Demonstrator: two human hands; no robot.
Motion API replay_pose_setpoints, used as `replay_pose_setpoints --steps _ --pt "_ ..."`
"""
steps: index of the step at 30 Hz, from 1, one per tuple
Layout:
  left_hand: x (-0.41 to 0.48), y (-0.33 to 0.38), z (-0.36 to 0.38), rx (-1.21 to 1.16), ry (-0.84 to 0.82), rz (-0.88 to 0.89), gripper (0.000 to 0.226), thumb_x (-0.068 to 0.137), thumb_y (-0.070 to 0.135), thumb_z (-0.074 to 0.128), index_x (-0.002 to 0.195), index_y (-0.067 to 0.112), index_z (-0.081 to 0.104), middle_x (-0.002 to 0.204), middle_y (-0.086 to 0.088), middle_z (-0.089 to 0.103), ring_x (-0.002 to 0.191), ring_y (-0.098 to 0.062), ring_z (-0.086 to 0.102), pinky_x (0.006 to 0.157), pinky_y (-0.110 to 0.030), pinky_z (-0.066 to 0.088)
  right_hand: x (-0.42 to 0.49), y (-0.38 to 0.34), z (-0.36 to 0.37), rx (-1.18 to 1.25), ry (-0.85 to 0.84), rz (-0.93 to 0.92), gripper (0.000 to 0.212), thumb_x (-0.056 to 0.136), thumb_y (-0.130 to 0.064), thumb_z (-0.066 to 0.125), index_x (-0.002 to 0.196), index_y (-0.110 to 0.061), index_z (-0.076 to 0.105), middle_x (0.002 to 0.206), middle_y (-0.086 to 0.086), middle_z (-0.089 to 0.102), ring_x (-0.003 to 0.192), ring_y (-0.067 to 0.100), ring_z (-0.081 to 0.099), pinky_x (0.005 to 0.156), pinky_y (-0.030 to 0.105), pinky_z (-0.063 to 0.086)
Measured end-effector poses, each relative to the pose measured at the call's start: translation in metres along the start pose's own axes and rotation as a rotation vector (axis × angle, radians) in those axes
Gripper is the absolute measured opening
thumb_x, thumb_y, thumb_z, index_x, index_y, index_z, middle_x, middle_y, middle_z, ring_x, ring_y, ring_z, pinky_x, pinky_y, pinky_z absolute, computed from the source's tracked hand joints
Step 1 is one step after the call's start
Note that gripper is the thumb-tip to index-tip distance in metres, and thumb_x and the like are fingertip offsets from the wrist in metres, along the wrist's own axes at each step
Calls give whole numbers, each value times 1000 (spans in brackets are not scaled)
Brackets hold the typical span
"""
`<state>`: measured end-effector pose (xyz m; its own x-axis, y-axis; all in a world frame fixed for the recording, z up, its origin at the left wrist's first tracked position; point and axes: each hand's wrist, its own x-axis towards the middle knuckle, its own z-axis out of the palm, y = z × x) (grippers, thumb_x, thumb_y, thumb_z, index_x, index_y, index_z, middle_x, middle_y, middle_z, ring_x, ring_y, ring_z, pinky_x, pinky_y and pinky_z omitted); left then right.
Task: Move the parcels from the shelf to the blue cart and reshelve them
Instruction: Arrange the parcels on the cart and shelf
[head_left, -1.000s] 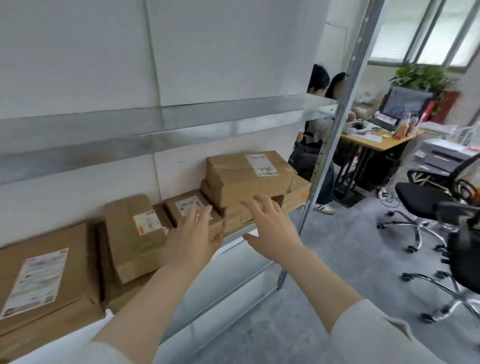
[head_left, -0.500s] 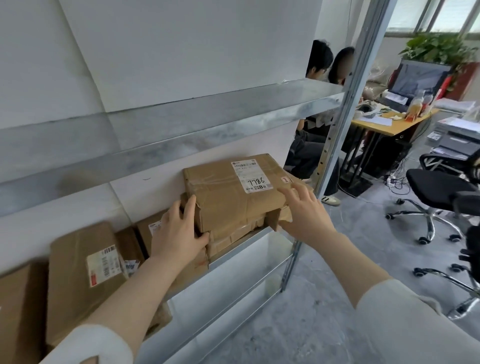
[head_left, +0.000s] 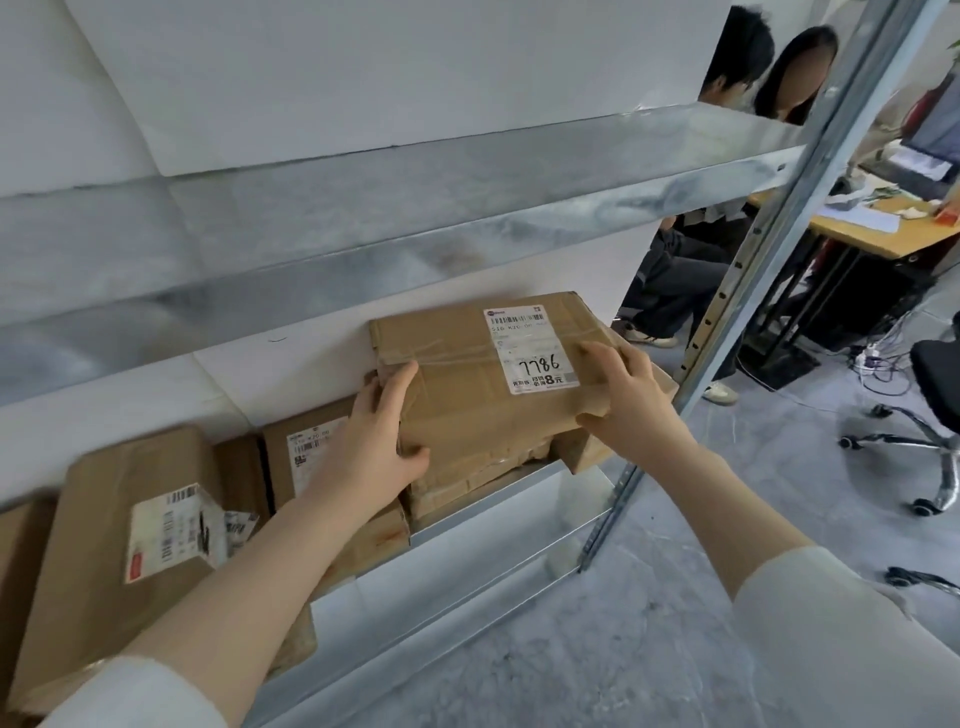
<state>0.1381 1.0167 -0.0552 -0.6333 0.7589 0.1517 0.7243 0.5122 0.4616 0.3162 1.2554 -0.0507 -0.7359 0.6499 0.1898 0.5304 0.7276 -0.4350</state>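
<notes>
Office: desk (head_left: 909, 238), swivel chair (head_left: 935, 364), parcel shelving (head_left: 363, 228)

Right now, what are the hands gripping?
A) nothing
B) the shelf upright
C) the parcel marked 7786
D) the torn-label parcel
C: the left hand and right hand curl round opposite ends of the parcel marked 7786.
</notes>
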Motion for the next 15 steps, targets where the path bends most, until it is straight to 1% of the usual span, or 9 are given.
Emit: replay_pose_setpoints --steps 3,6,8,10,12,15 --pt "-2 7 2 -21 26 -32 93 81 27 71 147 44 8 148 -9 34 84 -26 63 72 -40 56 0 9 4 34 27 -46 80 77 -15 75 141 -31 30 143 7 28 115 32 50 87 40 49" --pt "-9 13 3 12 66 -33 94 81 26 71 147 43 7 148 -8 34 62 -16 60 59 -38 57 -2 10 3 82 49 -76 78 77 -12 74 141 -30 32 142 8 29 115 31 49 86 41 52" --pt "-17 15 2 15 99 -40 94 82 26 71 147 44 6 149 -7 34 56 -12 57 54 -33 55 -7 9 3 114 60 -97 78 77 -12 74 140 -32 33 142 7 29 118 30 47 85 41 52" --pt "-30 15 -1 19 144 -57 95 81 27 72 147 46 5 152 -6 31 60 -13 60 53 -28 53 -14 4 2 145 74 -133 76 78 -13 75 139 -33 34 142 8 29 116 29 48 81 42 53" --pt "-47 13 -8 14 180 -81 97 81 29 72 145 51 2 154 -4 29 74 -18 64 58 -24 53 -23 -3 1 168 77 -175 75 78 -15 75 138 -33 35 141 8 30 110 26 51 76 40 54" --pt "-82 3 -22 4 214 -138 97 82 31 71 143 55 -1 156 -2 25 90 -20 66 64 -16 48 -38 -23 4 209 59 -257 74 78 -17 75 139 -32 36 140 5 29 107 21 52 78 37 52"
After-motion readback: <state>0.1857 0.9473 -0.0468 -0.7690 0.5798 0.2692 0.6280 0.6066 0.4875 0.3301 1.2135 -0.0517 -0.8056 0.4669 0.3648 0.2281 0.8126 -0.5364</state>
